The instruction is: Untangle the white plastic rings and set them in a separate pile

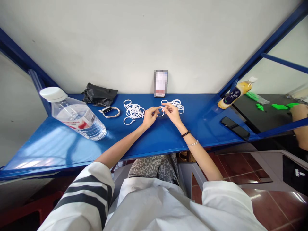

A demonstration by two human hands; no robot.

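Both my hands meet over the middle of the blue table, pinching a small white plastic ring (pixel 160 115) between the fingertips. My left hand (pixel 151 116) is closed on the ring's left side, near its top. From the right, my right hand (pixel 173 114) grips the same ring with thumb and fingers; the exact contact is partly hidden by the fingers. A pile of similar white rings (pixel 133 111) lies just left of my left hand. Behind and beside my right hand is a second group of white rings (pixel 180 106), partly covered by that hand.
Left on the blue table (pixel 144 141) are a large water bottle (pixel 77 117), a wristband (pixel 113 112) and a black plastic bag (pixel 101 94). A phone (pixel 160 84) leans on the wall. Rightward are a juice bottle (pixel 234 93), another phone (pixel 235 128) and another person's arm (pixel 299 123) near green pieces (pixel 280 106).
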